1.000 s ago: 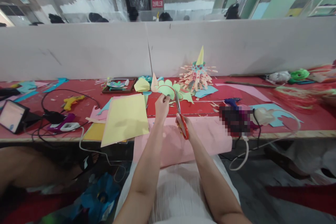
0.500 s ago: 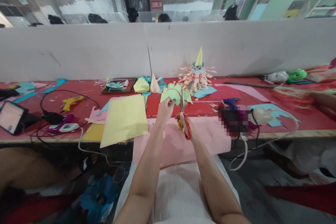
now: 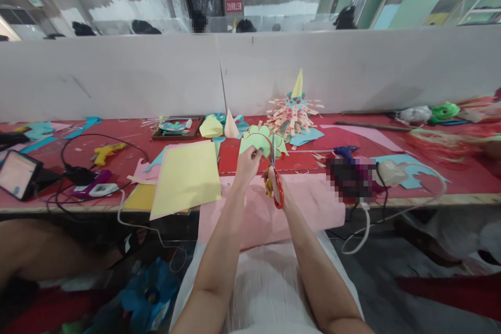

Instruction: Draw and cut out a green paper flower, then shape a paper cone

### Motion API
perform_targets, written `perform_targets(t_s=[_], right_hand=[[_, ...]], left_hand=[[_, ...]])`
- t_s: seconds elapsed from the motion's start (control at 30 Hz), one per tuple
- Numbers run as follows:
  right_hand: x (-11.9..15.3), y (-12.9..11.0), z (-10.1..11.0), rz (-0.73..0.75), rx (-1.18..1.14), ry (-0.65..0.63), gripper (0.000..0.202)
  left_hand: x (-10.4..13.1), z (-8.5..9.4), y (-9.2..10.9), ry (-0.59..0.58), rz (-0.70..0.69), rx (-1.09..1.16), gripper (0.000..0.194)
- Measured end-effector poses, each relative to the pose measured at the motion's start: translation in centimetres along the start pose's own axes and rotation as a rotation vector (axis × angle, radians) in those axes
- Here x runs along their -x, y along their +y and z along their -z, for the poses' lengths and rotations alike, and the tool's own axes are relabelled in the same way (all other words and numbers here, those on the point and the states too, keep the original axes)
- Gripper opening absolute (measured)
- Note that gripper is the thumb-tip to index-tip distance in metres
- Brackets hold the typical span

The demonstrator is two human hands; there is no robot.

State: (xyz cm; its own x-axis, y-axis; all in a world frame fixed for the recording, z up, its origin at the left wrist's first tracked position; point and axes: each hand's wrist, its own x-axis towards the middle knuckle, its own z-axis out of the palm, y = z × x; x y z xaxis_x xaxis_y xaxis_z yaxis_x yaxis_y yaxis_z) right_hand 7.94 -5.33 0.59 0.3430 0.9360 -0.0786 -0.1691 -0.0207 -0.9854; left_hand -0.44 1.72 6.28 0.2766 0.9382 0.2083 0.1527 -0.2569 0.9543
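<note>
A light green paper cutout (image 3: 258, 138) with a scalloped edge is pinched at its lower edge by my left hand (image 3: 249, 159). My right hand (image 3: 276, 180) is closed round the handles of red-handled scissors (image 3: 278, 193). The scissor blades point away from me and lie against the right part of the green paper. Whether they are fully closed is too small to tell. Some yellow shows by the right-hand fingers, on the inner side of the handles. Under both hands a large pink sheet (image 3: 305, 206) hangs over the table's front edge.
Yellow paper sheets (image 3: 188, 180) lie to the left, near a yellow glue gun (image 3: 107, 154) and cables. A pale pink cone (image 3: 230, 125) and a fringed paper figure (image 3: 293, 112) stand behind. Right are a white cable (image 3: 366, 229) and blue paper (image 3: 415, 169). A white partition (image 3: 136, 73) closes the back.
Hardly anything differs. The green paper and the scissor blades have shifted very slightly; both hands keep their hold.
</note>
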Motion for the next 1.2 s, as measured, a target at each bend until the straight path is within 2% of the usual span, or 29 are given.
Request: perform_targets(t_s=[0.47, 0.63, 0.83, 1.2], right_hand=[[0.1, 0.2, 0.0, 0.041, 0.064, 0.021, 0.054], [-0.2, 0.6, 0.1, 0.05, 0.083, -0.011, 0.054], [-0.4, 0.7, -0.2, 0.045, 0.051, -0.043, 0.052], [0.2, 0.2, 0.1, 0.041, 0.103, -0.042, 0.051]], left_hand=[[0.1, 0.6, 0.5, 0.006, -0.01, 0.024, 0.017], [-0.1, 1.0, 0.1, 0.008, 0.009, 0.006, 0.016], [-0.5, 1.4, -0.4, 0.045, -0.047, -0.055, 0.021], [0.0, 1.3, 0.2, 0.076, -0.03, -0.044, 0.023]])
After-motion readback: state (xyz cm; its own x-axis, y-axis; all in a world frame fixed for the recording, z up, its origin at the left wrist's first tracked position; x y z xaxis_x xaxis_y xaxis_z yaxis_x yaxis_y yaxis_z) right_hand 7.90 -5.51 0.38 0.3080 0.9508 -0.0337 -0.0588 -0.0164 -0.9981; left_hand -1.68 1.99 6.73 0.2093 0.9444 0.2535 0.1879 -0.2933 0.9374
